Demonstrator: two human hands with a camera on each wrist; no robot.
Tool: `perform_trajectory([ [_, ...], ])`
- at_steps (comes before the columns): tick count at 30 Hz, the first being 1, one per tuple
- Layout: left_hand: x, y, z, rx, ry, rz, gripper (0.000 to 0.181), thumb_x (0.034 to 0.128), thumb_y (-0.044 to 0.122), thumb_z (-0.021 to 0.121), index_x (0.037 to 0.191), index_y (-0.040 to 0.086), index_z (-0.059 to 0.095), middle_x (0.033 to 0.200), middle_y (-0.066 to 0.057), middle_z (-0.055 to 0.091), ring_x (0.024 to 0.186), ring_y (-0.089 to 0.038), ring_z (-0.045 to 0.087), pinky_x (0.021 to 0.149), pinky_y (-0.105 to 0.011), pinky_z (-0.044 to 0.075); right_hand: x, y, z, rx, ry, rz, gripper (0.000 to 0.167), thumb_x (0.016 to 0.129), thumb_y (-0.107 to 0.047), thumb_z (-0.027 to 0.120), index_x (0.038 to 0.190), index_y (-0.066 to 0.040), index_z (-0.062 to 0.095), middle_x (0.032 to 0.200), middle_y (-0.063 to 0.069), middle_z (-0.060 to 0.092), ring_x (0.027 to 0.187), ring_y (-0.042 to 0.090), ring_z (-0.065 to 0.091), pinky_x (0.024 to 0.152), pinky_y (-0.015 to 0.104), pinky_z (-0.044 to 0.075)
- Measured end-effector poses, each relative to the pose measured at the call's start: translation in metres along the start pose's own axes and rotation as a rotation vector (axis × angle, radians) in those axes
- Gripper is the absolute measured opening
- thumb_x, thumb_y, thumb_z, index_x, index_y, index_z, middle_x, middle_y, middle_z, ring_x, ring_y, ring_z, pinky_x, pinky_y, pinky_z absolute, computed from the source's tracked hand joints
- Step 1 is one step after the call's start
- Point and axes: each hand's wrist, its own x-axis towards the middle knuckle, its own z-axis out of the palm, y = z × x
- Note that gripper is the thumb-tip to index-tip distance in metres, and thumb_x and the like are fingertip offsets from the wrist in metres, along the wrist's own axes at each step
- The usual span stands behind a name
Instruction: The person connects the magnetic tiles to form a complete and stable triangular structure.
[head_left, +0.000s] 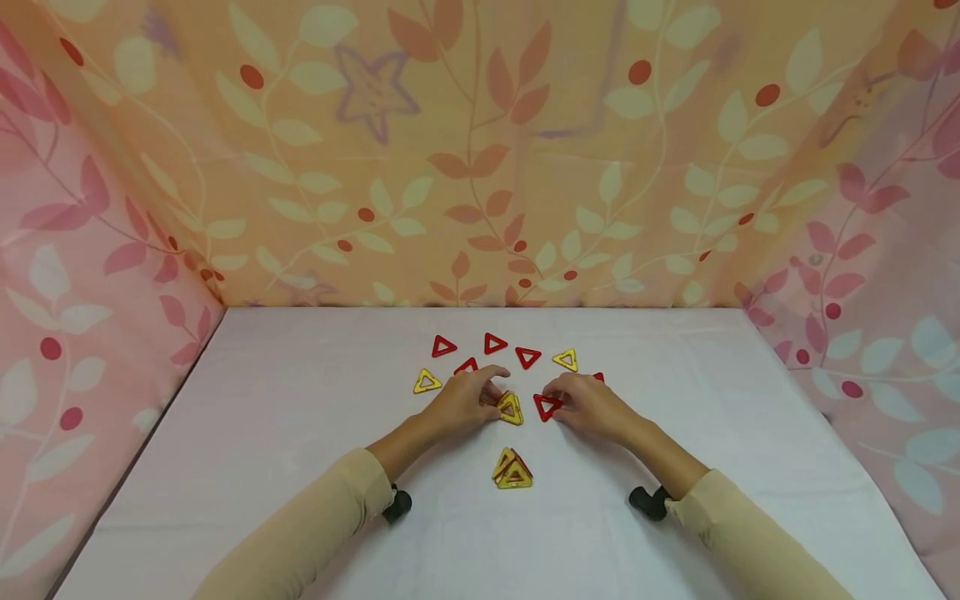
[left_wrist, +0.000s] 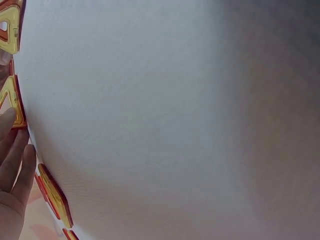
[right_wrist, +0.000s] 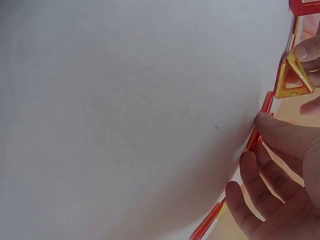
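My left hand (head_left: pixel 467 402) pinches a yellow triangle tile (head_left: pixel 517 416) standing tilted on the white table, with another tile showing behind it. In the right wrist view, that yellow tile (right_wrist: pixel 296 91) leans up from the surface beside the left fingertips. Just to its right, my right hand (head_left: pixel 596 406) pinches a red triangle tile (head_left: pixel 538 406), a small gap away from the yellow one. The right wrist view shows the red tile (right_wrist: pixel 254 139) edge-on between thumb and fingers. Nearer me stands a small pyramid (head_left: pixel 506 482) of yellow and red triangle tiles.
Beyond the hands lie loose red tiles (head_left: pixel 528 357) and yellow tiles (head_left: pixel 427 382) in a rough arc. One red tile (head_left: pixel 467 365) is partly hidden behind the left hand, another (head_left: pixel 599 377) behind the right. A floral curtain (head_left: pixel 480 208) borders the white table (head_left: pixel 262 400).
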Motion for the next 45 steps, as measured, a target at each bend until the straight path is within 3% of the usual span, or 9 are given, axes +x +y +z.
perform_trajectory([
  [10, 0.0, 0.0, 0.0, 0.005, 0.003, -0.008, 0.056, 0.0861, 0.005, 0.077, 0.137, 0.01, 0.054, 0.103, 0.0, 0.072, 0.095, -0.012, 0.066, 0.088, -0.03, 0.054, 0.003, -0.005, 0.003, 0.002, 0.008, -0.047, 0.03, 0.084, -0.008, 0.079, 0.113, -0.006, 0.071, 0.102, 0.001, 0.069, 0.089, 0.015, 0.059, 0.082, 0.035, 0.052],
  [20, 0.0, 0.0, 0.0, -0.002, 0.011, 0.017, 0.057, 0.0854, 0.003, 0.077, 0.137, 0.007, 0.054, 0.103, -0.001, 0.072, 0.094, -0.012, 0.067, 0.088, -0.03, 0.054, 0.01, -0.005, 0.004, 0.084, -0.005, -0.055, 0.03, 0.083, -0.003, 0.078, 0.112, -0.002, 0.071, 0.099, 0.003, 0.069, 0.087, 0.015, 0.06, 0.08, 0.033, 0.053],
  [30, 0.002, -0.002, 0.001, 0.005, 0.007, 0.005, 0.057, 0.0853, 0.005, 0.078, 0.137, 0.009, 0.054, 0.102, 0.001, 0.072, 0.094, -0.011, 0.067, 0.089, -0.03, 0.053, 0.015, -0.007, 0.006, 0.11, -0.048, -0.015, 0.03, 0.085, -0.007, 0.078, 0.114, -0.004, 0.072, 0.101, 0.001, 0.069, 0.086, 0.012, 0.059, 0.08, 0.029, 0.053],
  [45, 0.001, -0.001, 0.0, 0.01, -0.004, 0.009, 0.056, 0.0854, 0.004, 0.078, 0.136, 0.011, 0.055, 0.103, 0.001, 0.072, 0.095, -0.011, 0.067, 0.089, -0.029, 0.054, 0.017, -0.01, 0.004, 0.121, -0.071, -0.018, 0.04, 0.086, -0.005, 0.077, 0.123, -0.002, 0.065, 0.087, -0.003, 0.062, 0.081, 0.013, 0.054, 0.077, 0.029, 0.05],
])
